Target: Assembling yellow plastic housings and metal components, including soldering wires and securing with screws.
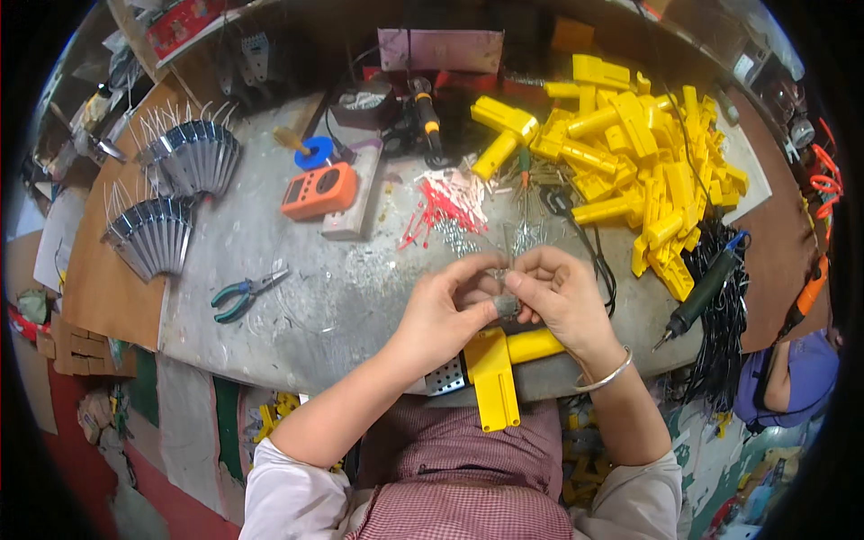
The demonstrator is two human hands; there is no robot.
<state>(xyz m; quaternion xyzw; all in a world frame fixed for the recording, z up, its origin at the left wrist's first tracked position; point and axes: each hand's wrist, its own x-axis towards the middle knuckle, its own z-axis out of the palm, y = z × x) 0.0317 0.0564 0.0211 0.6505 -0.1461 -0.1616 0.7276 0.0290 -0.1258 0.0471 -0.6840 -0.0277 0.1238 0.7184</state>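
My left hand (447, 301) and my right hand (560, 295) meet above the front edge of the table, fingers bent in a pinch. A small dull-grey piece (507, 306) sits between the left thumb and fingers; its kind is not clear. Right fingertips close together just beside it, and whatever they pinch is hidden. Under the hands lies a yellow plastic housing (494, 382), its flat part jutting over the table edge and its round yellow handle running right. A perforated metal plate (445, 378) sticks out to the housing's left.
Yellow housings (634, 153) are heaped at the back right. Beyond my hands lie red-tipped and white small parts (450, 205). Pliers (247, 295), an orange multimeter (319, 191) and fanned metal blades with wires (157, 234) occupy the left. A dark-green electric screwdriver (706, 292) lies right, by black cables.
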